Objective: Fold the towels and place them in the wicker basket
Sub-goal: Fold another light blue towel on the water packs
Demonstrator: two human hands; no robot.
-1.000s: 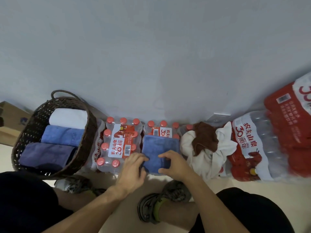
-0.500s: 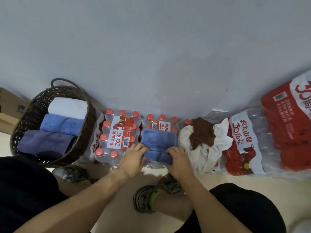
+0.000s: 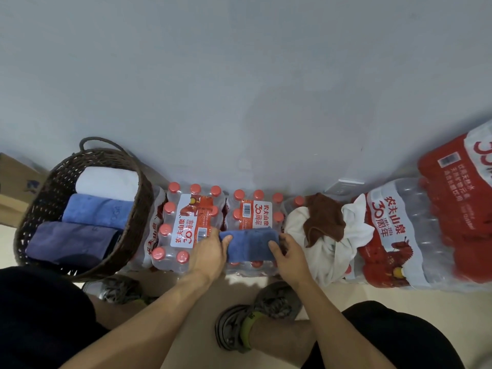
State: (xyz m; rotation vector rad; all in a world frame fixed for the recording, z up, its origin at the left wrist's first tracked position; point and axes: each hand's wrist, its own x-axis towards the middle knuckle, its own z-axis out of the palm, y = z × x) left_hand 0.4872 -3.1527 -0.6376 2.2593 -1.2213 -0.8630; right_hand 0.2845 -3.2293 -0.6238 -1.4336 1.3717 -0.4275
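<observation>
Towel: the folded blue towel (image 3: 250,245) is held on a bottle pack (image 3: 253,214).
Left hand (image 3: 206,255): one end is gripped.
Right hand (image 3: 288,253): the other end is gripped.
Basket (image 3: 138,209): three folded towels are inside.

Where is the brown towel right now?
In the head view, the brown towel lies right of centre, crumpled on top of the white towel, between two packs of water bottles, against the wall.

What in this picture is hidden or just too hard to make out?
- Head view: the wicker basket's bottom is covered by three folded towels.
- The blue towel's ends are covered by the left hand and right hand.
- The white towel is partly under the brown towel.
- The red pack is cut off by the right edge.
</observation>
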